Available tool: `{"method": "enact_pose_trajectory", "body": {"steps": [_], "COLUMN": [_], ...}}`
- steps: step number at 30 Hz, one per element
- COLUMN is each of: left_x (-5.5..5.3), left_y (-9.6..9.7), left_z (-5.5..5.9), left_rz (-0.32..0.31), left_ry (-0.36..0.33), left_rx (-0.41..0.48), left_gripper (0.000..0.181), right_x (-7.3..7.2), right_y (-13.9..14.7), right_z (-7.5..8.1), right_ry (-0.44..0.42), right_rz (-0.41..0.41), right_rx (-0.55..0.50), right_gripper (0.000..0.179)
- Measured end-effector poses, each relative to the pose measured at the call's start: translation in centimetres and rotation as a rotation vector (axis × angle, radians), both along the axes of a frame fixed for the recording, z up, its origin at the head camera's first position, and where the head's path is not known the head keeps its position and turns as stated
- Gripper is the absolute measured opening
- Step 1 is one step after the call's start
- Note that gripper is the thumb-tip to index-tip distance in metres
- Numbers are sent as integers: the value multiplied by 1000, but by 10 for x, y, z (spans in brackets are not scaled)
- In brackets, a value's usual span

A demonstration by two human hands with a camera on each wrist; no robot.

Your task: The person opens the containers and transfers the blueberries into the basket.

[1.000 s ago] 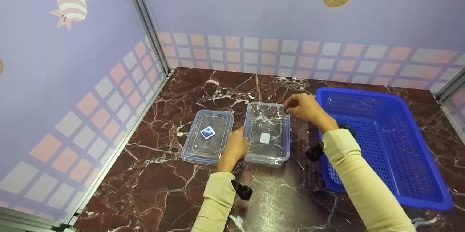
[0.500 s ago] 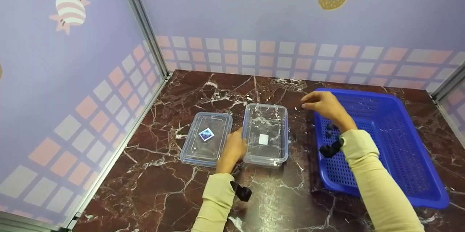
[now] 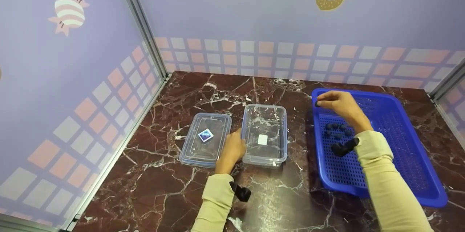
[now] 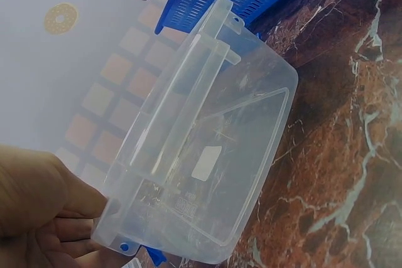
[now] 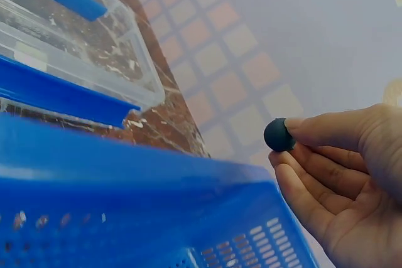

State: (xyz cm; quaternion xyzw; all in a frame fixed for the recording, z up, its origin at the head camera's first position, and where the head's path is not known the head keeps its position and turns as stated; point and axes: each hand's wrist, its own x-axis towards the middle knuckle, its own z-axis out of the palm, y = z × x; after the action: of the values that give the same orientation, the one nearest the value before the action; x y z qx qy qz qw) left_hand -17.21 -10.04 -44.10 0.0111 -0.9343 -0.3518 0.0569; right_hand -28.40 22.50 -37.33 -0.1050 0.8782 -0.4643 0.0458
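Observation:
My right hand (image 3: pixel 341 105) pinches a small dark round blueberry (image 5: pixel 279 135) between thumb and fingertips, above the far left part of the blue basket (image 3: pixel 421 159). Several more blueberries (image 3: pixel 338 136) lie in that basket, beneath the hand. The left hand (image 3: pixel 233 149) holds the left side of a clear plastic container (image 3: pixel 264 159), its fingers at the rim in the left wrist view. No lid covers this container; a white square label (image 3: pixel 262 139) shows on its bottom, and blue clips (image 5: pixel 69 95) hang along its sides.
Left of the container lies a clear, blue-edged lid (image 3: pixel 198 152) bearing a diamond-shaped sticker (image 3: pixel 205 135). Everything stands on a dark red marbled table (image 3: pixel 156 188), with patterned panels (image 3: pixel 236 14) rising behind and on the left.
My right hand has moved right, from the container's far right corner to above the basket, holding the blueberry. The left hand stays at the container's side.

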Motion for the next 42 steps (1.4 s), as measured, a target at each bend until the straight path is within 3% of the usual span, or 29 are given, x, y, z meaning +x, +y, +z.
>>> {"method": "enact_pose_trajectory", "body": {"steps": [13,17,32,42], "left_x": [0,0,1,-1], "left_y": [0,1,3,2], "left_z": [-1,-1,0,0], "left_rz": [11,11,17,6], "left_ry": [4,16,-3,-2], "left_rx": [-6,-12,-36,-20], "left_gripper": [42,42,42,42], "right_x": [3,5,15,18], "right_y": [37,50,93,110], "right_z": [-21,-25,-53,-64], "right_ry": [-96,-134,-302,-368], "right_rz": [-54,-82,-155,-212], "right_rx": [-200,-219,-102,48], "right_gripper": [42,41,56,46]}}
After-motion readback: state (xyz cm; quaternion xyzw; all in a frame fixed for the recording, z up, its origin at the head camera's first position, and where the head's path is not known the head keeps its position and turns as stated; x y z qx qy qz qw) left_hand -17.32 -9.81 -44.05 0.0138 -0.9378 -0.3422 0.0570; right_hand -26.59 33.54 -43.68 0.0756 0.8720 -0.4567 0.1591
